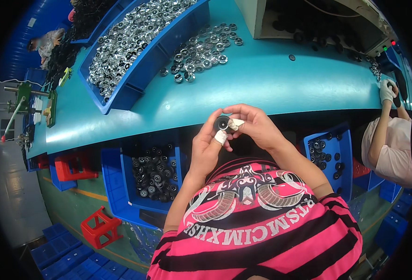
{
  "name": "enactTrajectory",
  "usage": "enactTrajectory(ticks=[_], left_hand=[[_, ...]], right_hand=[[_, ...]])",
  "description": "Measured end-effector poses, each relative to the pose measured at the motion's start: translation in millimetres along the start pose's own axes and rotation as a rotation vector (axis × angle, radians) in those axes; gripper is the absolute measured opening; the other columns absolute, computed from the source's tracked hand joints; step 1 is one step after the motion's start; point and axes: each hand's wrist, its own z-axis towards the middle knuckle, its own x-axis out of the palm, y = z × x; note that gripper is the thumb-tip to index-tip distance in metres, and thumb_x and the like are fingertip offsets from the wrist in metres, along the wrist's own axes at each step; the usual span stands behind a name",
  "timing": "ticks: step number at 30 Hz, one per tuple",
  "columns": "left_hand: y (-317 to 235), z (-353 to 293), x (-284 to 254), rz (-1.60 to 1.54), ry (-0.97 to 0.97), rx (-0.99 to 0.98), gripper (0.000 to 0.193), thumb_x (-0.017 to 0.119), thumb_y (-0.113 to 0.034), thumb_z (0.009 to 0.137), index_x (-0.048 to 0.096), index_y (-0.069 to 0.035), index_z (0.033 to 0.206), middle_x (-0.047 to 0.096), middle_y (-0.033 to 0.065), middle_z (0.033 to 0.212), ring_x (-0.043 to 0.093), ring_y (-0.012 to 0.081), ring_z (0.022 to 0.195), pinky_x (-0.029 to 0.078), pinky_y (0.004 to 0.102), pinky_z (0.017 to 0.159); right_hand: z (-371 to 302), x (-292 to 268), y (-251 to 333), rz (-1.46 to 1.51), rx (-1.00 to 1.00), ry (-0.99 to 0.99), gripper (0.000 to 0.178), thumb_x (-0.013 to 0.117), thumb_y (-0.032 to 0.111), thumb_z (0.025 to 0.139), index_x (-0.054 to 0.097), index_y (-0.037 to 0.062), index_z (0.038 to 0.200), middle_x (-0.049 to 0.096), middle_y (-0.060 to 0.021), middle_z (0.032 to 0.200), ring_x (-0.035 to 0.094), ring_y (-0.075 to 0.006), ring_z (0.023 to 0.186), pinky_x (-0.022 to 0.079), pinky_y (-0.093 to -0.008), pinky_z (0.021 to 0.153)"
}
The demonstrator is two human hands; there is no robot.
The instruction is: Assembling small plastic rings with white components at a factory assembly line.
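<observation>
Left hand (204, 151) and right hand (258, 129) grasping black wheel (222, 123)

I find it pinched between both, just off centre toward 1 o'clock. From my remote view, a blue bin (141, 77) sits at 11, loose clear wheels (206, 63) at 12.
</observation>
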Motion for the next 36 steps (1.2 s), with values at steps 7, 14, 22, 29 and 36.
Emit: enactTrajectory(ticks=[7,14,22,29,36], left_hand=[[1,1,5,0.133,-0.078,0.122,0.053,0.061,-0.003,0.102,0.047,0.001,0.153,0.064,0.0092,0.124,0.067,0.0165,0.105,0.058,0.0301,0.085],[9,0,4,-0.034,-0.054,0.054,0.051,0.060,-0.002,0.102,0.049,0.002,0.152,0.064,0.0099,0.128,0.066,0.0179,0.108,0.058,0.0311,0.082],[10,-2,6,-0.099,-0.115,0.068,0.042,0.057,-0.007,0.106,0.054,0.004,0.147,0.065,0.0107,0.124,0.065,0.0183,0.110,0.058,0.0309,0.083],[9,-2,4,0.035,-0.118,0.117,0.035,0.057,-0.003,0.104,0.062,0.005,0.137,0.067,0.0116,0.121,0.068,0.0184,0.103,0.058,0.0306,0.080],[5,-1,0,-0.321,-0.132,0.007,0.038,0.064,-0.011,0.103,0.058,0.003,0.137,0.070,0.0127,0.117,0.071,0.0208,0.099,0.057,0.0321,0.077]], right_hand=[[-3,3,-2,0.010,-0.058,-0.003,0.045,0.062,0.005,0.099,0.053,-0.0016,0.143,0.065,-0.0064,0.115,0.065,-0.0117,0.102,0.055,-0.0262,0.086],[-5,-1,-1,-0.064,-0.028,0.019,0.047,0.060,0.003,0.099,0.053,-0.0016,0.144,0.065,-0.0053,0.112,0.064,-0.0110,0.099,0.053,-0.0267,0.087],[-4,2,-2,-0.048,-0.059,0.000,0.048,0.061,0.005,0.098,0.051,-0.0013,0.145,0.065,-0.0063,0.112,0.064,-0.0114,0.098,0.053,-0.0270,0.086],[-4,1,-11,-0.074,-0.129,0.006,0.046,0.059,0.005,0.100,0.051,-0.0015,0.145,0.065,-0.0055,0.110,0.064,-0.0125,0.099,0.053,-0.0282,0.088],[-6,4,-15,0.010,-0.177,0.004,0.045,0.058,0.000,0.099,0.050,0.0000,0.143,0.063,-0.0054,0.109,0.063,-0.0118,0.100,0.053,-0.0285,0.091]])
